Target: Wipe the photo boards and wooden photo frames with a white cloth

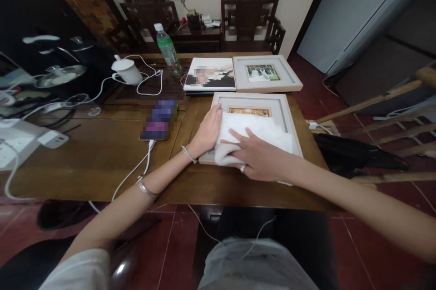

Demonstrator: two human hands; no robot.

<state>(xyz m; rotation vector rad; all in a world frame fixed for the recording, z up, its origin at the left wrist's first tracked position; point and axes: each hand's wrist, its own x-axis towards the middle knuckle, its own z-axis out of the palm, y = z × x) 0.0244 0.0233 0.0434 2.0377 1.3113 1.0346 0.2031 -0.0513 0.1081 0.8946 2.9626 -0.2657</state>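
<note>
On the table in front of me lies a pale wood picture frame [293, 122] with a grey mat and a small picture partly showing near its top. My left hand [206, 132] lies along the frame's left edge, fingers stretched out and close together. A folded white cloth [260, 127] covers much of the frame's face. Over the cloth is my right hand [264, 158], some fingers spread on top and the lower ones curled at a fold. Behind this frame are a similar frame [296, 83] with a photo and a large flat photo panel [209, 66] lying on something dark.
A phone [159, 119] with a white cable lies left of the frames. Further back stand a green-labelled bottle [168, 51] and a white lidded cup [127, 71]. A white power strip [20, 142] and loose cables occupy the left side. The table's front edge [238, 206] is near my body.
</note>
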